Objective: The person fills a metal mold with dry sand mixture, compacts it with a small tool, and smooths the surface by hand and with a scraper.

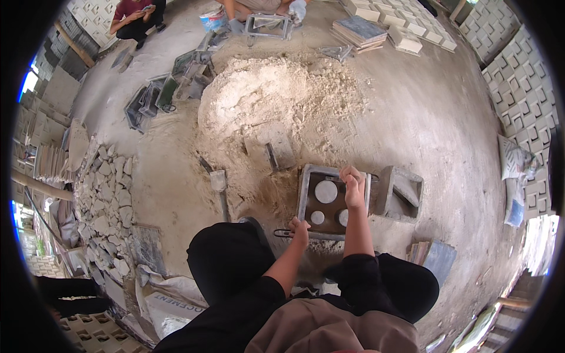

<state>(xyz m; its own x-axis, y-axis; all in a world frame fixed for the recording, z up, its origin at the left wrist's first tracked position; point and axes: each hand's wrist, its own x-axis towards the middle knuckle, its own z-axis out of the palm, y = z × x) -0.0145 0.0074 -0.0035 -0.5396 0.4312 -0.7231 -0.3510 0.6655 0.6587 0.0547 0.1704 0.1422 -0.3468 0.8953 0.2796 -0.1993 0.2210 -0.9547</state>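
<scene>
On the ground before me lies a rectangular metal mould with a wire loop handle at its near left corner. Its dark inside holds a large pale disc and smaller round ones. My left hand has its fingers closed on the mould's near left corner, beside the loop. My right hand is closed above the far right part of the mould, its forearm partly covering a small disc. Whatever that hand holds, if anything, is hidden. A flat plate with an upright handle lies beyond the mould.
A pale powder heap spreads ahead. A tool with a blocky head lies left of the mould, a grey box with a slanted bar right. Further off are metal moulds, stacked boards, broken pieces and two people.
</scene>
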